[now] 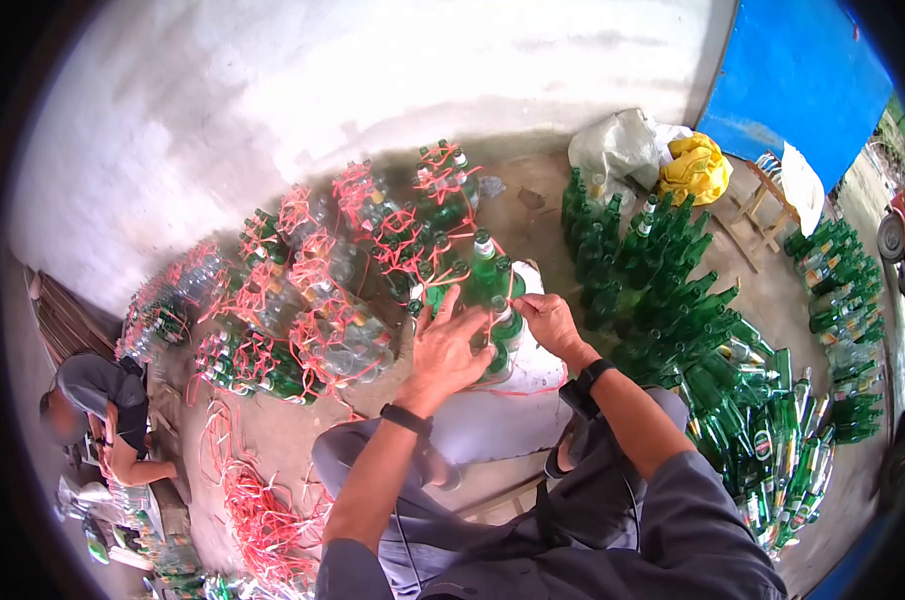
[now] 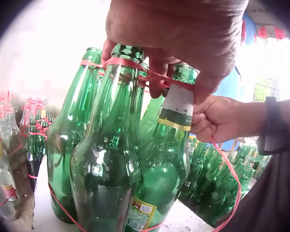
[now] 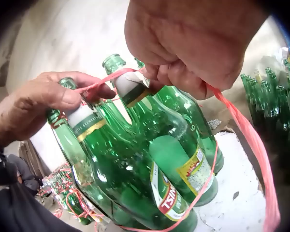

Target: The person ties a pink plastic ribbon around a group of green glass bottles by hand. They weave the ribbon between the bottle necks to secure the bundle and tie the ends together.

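Green glass bottles [image 1: 486,268] stand upright in a tight group on a white-topped block [image 1: 541,368] in front of me. Pink plastic twine [image 3: 249,128] runs round their necks, and another loop circles them low down. My left hand [image 1: 448,352] grips a bottle neck, its thumb on the near side and fingers behind, where the twine passes. On the other side, my right hand [image 1: 553,325] has curled fingers holding the twine beside a neck. The twine's loose tail hangs below that fist. One bottle wears a white-and-green neck label [image 2: 176,107].
Tied bottle bundles [image 1: 343,335] stand at left, near a tangled pink twine heap [image 1: 263,515]. Loose green bottles [image 1: 643,270] crowd the right, some lying down. A yellow sack [image 1: 695,168] is by the wall. Another person [image 1: 113,410] bends over at far left.
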Demonstrator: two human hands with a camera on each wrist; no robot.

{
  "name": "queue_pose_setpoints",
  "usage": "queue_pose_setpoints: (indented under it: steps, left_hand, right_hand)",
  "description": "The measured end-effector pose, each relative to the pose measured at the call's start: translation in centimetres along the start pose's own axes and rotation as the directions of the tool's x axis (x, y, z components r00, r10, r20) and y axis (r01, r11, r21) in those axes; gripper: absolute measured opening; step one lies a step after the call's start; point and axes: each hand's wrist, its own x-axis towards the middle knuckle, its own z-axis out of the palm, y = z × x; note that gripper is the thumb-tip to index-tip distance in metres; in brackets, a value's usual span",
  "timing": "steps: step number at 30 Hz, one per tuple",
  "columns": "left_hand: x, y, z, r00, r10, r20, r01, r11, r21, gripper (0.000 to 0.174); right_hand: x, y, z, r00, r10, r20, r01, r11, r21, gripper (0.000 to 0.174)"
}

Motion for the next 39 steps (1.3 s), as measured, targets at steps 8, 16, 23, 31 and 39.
queue_pose_setpoints:
  steps: [8, 16, 23, 31, 39]
  left_hand:
    - [4.6, -1.9, 1.5, 1.000, -0.010, 0.021, 0.014, 0.974, -0.225, 0.046]
    - [6.9, -1.8, 2.0, 0.953, -0.051, 0.299, 0.110, 0.977, -0.185, 0.059]
    - [7.3, -3.0, 2.9, 0.958, 0.051, 0.281, -0.023, 0.994, -0.104, 0.059]
    - [7.3, -1.8, 1.1, 0.967, -0.103, 0.234, 0.127, 0.988, -0.092, 0.051]
    - [8.0, -2.3, -0.3, 0.994, -0.035, 0.104, 0.034, 0.999, 0.010, 0.040]
  right_hand:
    - [2.1, 0.0, 1.2, 0.989, 0.142, -0.042, -0.143, 0.989, -0.035, 0.027]
    - [3.4, -0.3, 1.3, 0.940, 0.341, 0.013, -0.336, 0.930, -0.152, 0.030]
    - [4.1, -1.4, 1.3, 0.930, 0.367, 0.016, -0.351, 0.901, -0.256, 0.031]
    - [3.8, -1.6, 0.1, 0.947, 0.299, 0.116, -0.270, 0.939, -0.215, 0.036]
    - [3.5, -1.6, -1.6, 0.957, 0.174, 0.230, -0.150, 0.982, -0.119, 0.042]
